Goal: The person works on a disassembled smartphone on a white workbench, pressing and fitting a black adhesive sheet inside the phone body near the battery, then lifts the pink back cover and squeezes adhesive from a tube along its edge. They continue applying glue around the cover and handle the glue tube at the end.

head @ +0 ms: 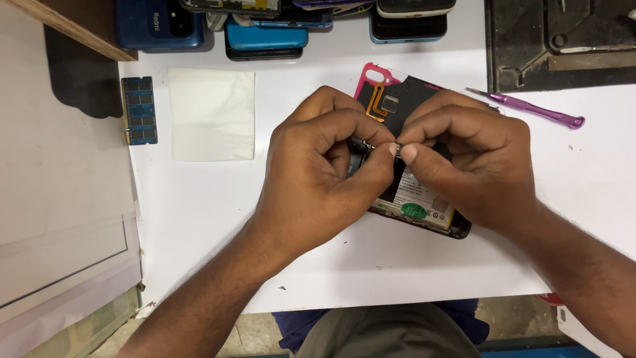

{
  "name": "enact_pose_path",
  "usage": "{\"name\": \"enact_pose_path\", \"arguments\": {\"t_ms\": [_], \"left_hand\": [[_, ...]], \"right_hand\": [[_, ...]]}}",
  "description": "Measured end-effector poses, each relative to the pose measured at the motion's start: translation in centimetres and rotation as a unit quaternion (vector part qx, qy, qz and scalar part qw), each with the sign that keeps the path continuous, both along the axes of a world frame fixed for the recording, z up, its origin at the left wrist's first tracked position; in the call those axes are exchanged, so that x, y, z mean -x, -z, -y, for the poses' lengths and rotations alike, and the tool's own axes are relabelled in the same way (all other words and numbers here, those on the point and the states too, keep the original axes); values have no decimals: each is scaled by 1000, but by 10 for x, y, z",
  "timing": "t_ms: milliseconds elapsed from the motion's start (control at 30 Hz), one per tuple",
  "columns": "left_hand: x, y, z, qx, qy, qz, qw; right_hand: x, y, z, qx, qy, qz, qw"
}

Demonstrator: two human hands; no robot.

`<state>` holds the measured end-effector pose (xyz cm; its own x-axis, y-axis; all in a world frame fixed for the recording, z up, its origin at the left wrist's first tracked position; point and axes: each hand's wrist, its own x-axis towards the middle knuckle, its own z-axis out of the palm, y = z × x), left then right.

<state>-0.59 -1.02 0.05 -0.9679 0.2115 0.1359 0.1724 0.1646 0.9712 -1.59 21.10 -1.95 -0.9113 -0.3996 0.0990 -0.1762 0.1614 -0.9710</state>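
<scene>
An opened phone (424, 215) lies on the white table (199, 219), its inner side up with the battery showing. Its pink back cover (374, 83) with an orange flex cable sits just behind it. My left hand (324, 172) and my right hand (464, 159) meet over the phone's middle. Both pinch a small dark part (361, 149) between thumbs and forefingers. My fingers hide most of that part.
A purple-handled pry tool (543, 111) lies right of the phone. A white tissue (212, 113) and a blue memory module (139, 109) lie at the left. Several phones (265, 33) are stacked along the far edge. A dark work mat (563, 40) sits at the far right.
</scene>
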Motion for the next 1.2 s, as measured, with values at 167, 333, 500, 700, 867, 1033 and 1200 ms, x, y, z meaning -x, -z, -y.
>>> {"name": "enact_pose_path", "arguments": {"t_ms": [167,333,500,700,867,1033,1200], "left_hand": [[20,0,-13,16,1,-8,1000],[58,-3,-27,14,11,5,1000],[70,39,-65,3,16,22,1000],[67,2,-61,1,22,34,999],[59,-76,-50,-3,13,20,1000],[52,-70,-59,44,-39,-51,997],[45,-54,-63,83,-32,-100,991]], "right_hand": [[22,-2,-12,-24,-4,-11,1000],[63,-6,-27,-34,-9,-13,999],[74,34,-60,-38,-26,-27,999],[72,1,-63,-28,-37,-37,998],[64,-76,-52,-1,-41,-22,999],[62,-64,-54,9,-10,-19,1000],[60,-51,-56,4,1,-49,999]]}}
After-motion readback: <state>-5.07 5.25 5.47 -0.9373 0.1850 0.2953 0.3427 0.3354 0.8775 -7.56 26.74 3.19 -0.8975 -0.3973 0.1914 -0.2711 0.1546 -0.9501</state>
